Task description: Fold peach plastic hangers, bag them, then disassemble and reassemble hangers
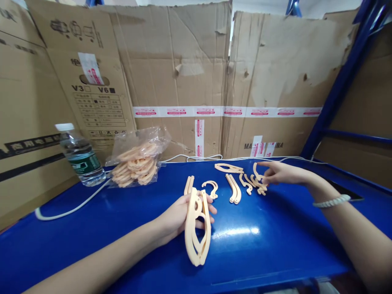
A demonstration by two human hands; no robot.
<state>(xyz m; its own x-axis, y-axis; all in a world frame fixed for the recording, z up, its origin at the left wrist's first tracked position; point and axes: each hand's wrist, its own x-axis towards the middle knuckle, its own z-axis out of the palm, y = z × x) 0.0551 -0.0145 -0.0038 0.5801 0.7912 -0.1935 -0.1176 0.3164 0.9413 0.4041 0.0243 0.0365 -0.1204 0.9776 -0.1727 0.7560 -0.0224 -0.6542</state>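
A cream plastic folding hanger (190, 232), its arms folded together, lies in my left hand (176, 216), whose fingers are wrapped round it from behind. My right hand (278, 173) is at a small cluster of loose hanger hooks (247, 188) on the right. Its index finger and thumb close on one cream hanger hook (256, 170); part of the grip is hidden. Left of that cluster lie two curved hanger arms (234, 190), with a folded hanger piece (228, 168) behind them. More hooks (214, 188) and a pair of straight arms (189, 183) lie just beyond my left hand.
A clear plastic bag (137, 159) full of cream hanger parts stands at the back left, beside a water bottle (81, 157). White cable (73, 212) runs along the blue table (260, 253). Cardboard sheets (177, 81) and a blue metal post (339, 77) border it.
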